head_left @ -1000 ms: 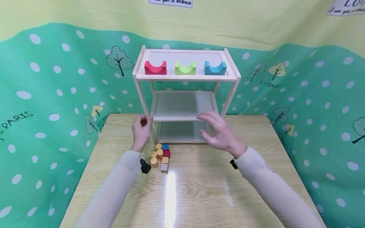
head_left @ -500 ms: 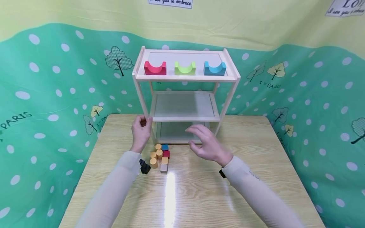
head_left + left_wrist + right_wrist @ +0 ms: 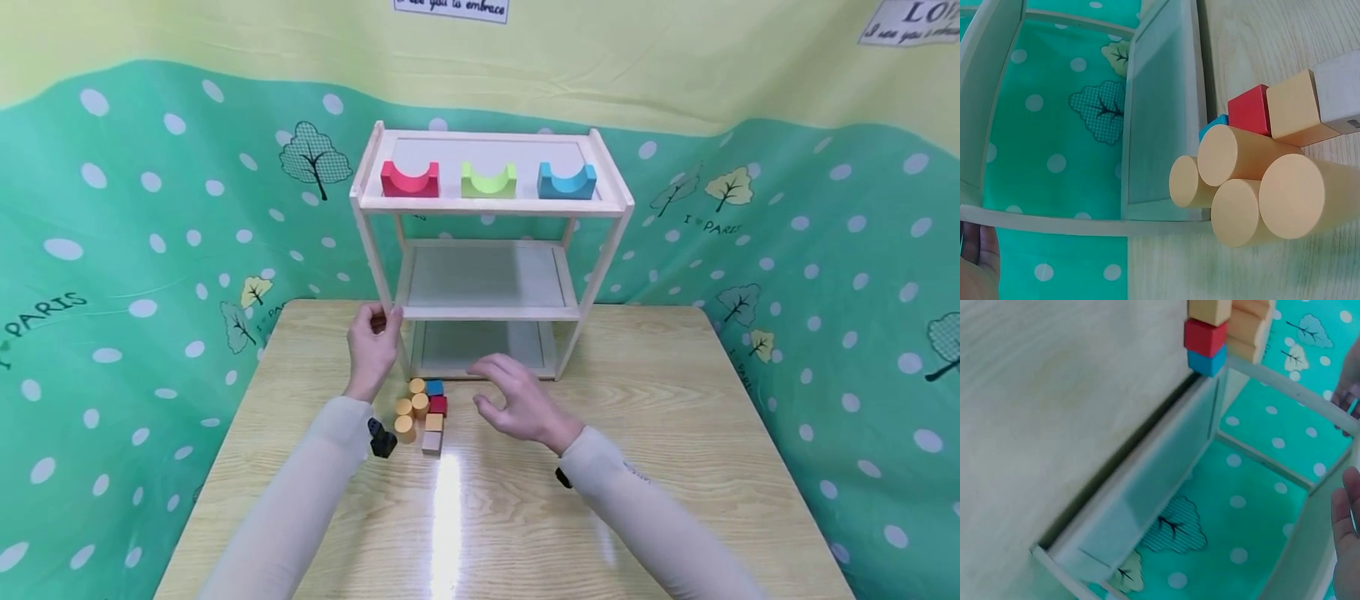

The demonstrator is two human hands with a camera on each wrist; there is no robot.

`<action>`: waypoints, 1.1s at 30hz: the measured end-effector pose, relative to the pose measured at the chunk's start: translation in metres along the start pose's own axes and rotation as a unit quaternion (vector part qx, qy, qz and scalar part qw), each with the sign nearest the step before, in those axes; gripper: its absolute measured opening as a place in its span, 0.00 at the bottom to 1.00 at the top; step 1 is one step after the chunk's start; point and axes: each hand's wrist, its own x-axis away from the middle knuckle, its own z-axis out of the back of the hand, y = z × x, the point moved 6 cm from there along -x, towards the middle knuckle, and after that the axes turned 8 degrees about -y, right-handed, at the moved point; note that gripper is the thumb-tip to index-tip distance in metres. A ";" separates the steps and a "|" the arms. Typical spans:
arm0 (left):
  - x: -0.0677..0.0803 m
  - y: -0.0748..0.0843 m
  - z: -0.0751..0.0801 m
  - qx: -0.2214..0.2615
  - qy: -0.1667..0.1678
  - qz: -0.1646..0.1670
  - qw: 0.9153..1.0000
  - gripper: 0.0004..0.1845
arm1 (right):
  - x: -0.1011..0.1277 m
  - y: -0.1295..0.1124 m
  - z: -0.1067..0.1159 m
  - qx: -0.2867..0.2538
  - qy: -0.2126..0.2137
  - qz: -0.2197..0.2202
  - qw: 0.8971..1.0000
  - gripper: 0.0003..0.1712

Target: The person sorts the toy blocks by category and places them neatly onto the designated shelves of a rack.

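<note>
Left hand [image 3: 372, 346] wrapped round the front-left post of the wooden shelf rack [image 3: 487, 250], fingers curled on it, probably steadying the thing where it sits at the tabletop's [image 3: 675, 417] far edge. Right hand [image 3: 517, 400] hovering just over the tabletop, fingers loosely spread and holding nothing, just beside the little block cluster [image 3: 423, 410] near the rack's front-left foot. Smooth painted wood there: tan cylinders [image 3: 1254, 194] standing on end, plus red [image 3: 1249, 110], blue and tan cubes packed tight. Up top, three arch blocks, red [image 3: 409, 178], green [image 3: 488, 179], blue [image 3: 567, 180], lined up curve-side up. Glossy pale woodgrain tabletop.
</note>
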 end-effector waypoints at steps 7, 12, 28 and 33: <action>-0.004 -0.018 0.001 0.004 0.005 -0.004 1.000 0.19 | 0.006 0.004 -0.030 -0.022 -0.011 -0.023 0.999 0.21; -0.004 -0.019 0.000 -0.002 0.007 -0.004 1.000 0.18 | 0.007 0.003 -0.046 -0.030 -0.026 -0.031 0.999 0.21; -0.004 -0.017 0.002 0.002 0.012 -0.002 1.000 0.18 | 0.010 -0.001 -0.095 -0.049 -0.123 -0.079 0.988 0.23; -0.004 -0.018 0.001 -0.001 0.012 0.000 1.000 0.18 | 0.011 -0.001 -0.107 -0.036 -0.147 -0.104 0.983 0.23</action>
